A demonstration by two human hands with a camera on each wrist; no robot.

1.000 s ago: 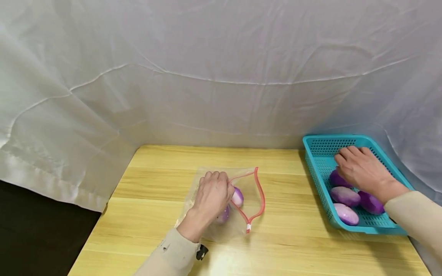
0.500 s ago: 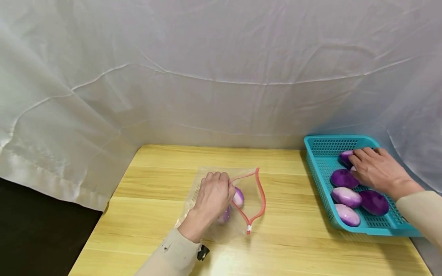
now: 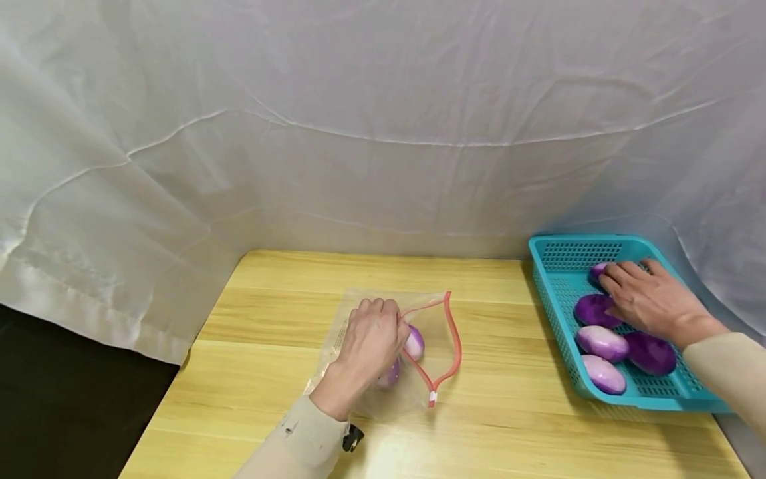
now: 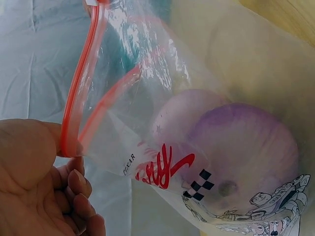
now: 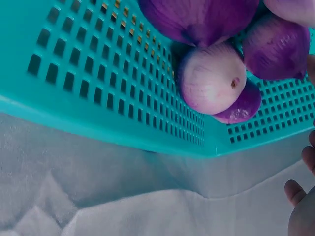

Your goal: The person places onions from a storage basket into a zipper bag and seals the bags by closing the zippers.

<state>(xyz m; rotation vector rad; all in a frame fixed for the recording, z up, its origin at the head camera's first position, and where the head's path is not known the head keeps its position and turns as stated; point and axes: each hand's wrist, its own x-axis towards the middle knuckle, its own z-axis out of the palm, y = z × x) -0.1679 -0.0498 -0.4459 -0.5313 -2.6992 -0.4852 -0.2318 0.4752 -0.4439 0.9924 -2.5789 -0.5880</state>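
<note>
My left hand [image 3: 368, 339] pinches the rim of a clear zip bag [image 3: 439, 376] with a red closure, its mouth gaping to the right. In the bag lie purple-and-white onions [image 4: 241, 157], two of them visible; printing covers part of the plastic. Over the back of the turquoise basket [image 3: 553, 332], my right hand [image 3: 649, 296] reaches among several onions [image 5: 211, 81], its fingers over a purple onion [image 3: 597, 271] that it partly hides. In the right wrist view the fingertips [image 5: 309, 158] and thumb [image 5: 295, 191] stand apart at the right edge, with no onion visible between them.
A wooden table [image 3: 257, 319] carries the bag and the basket, which stands at its right end. Pale grey cloth [image 3: 383, 186] hangs behind and at both sides. Left of the table is a dark area [image 3: 72, 399].
Over the second my right hand moves right in the basket, then slightly back left, uncovering purple onions; it covers part of the rearmost. My left hand keeps its hold on the bag.
</note>
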